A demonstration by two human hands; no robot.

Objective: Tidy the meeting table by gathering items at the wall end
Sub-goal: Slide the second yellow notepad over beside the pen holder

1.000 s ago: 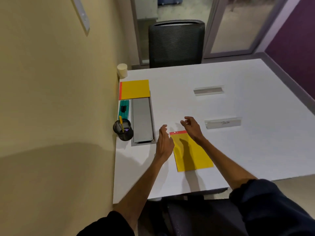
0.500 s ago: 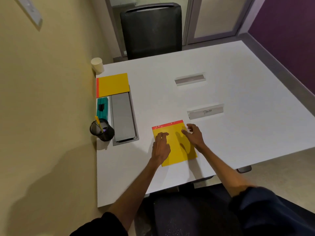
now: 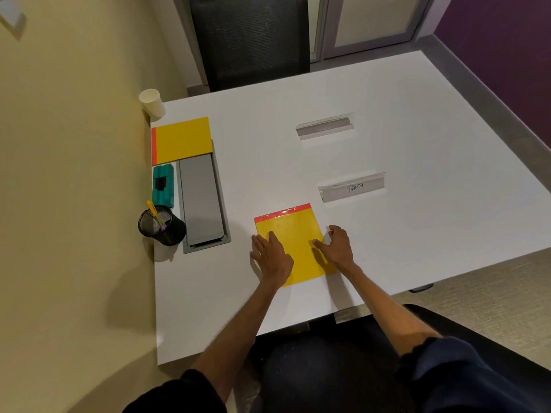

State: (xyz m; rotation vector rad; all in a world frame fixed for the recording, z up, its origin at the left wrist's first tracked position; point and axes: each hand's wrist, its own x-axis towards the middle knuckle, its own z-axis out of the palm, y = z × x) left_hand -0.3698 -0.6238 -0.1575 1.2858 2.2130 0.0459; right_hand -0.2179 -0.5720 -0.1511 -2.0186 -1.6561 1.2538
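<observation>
White table [image 3: 387, 120]: both hands [image 3: 272, 257] flat on yellow notepad [image 3: 293, 234].

left hand [image 3: 273, 257] and right hand [image 3: 336, 248] lie flat, fingers spread.

A black mesh chair [image 3: 250, 40] stands at the table's far edge, its back toward the camera; behind it, a grey-framed glass door [image 3: 369, 22] with pale panels; a purple wall [image 3: 504, 40] to the right, a grey skirting strip along its foot; a yellowish wall [image 3: 74, 144] runs along the left, a small pale plate [image 3: 10, 14] fixed high on it; beige carpet [image 3: 492, 293] shows at lower right; a grey cable hatch [image 3: 204, 201], lid closed, is set flush into the tabletop near the yellowish wall.
</observation>
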